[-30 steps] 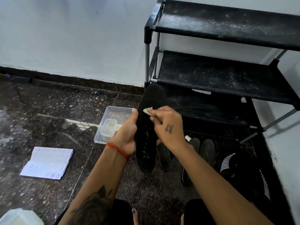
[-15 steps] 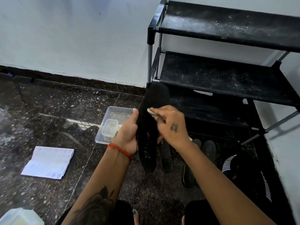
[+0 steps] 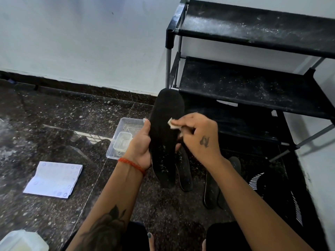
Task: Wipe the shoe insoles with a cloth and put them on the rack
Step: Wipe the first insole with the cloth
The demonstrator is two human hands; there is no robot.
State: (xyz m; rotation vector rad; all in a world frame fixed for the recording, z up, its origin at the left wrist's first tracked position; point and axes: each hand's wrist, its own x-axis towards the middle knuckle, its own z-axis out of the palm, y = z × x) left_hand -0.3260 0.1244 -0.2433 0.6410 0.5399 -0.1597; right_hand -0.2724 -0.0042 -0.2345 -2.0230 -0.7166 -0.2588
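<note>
Left hand [image 3: 140, 147] grips a black insole [image 3: 165, 134] held upright above the floor [image 3: 54, 124], beside the rack [image 3: 253, 84]. Right hand [image 3: 199, 136] pinches a small cloth [image 3: 173, 124] against its upper surface. 3 further insoles [image 3: 184, 171] lie on the floor.

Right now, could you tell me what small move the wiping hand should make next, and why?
Probably draw the cloth down the insole toward its heel: the right hand wipes mid-length, and pale specks remain lower, beside the left hand.
</note>
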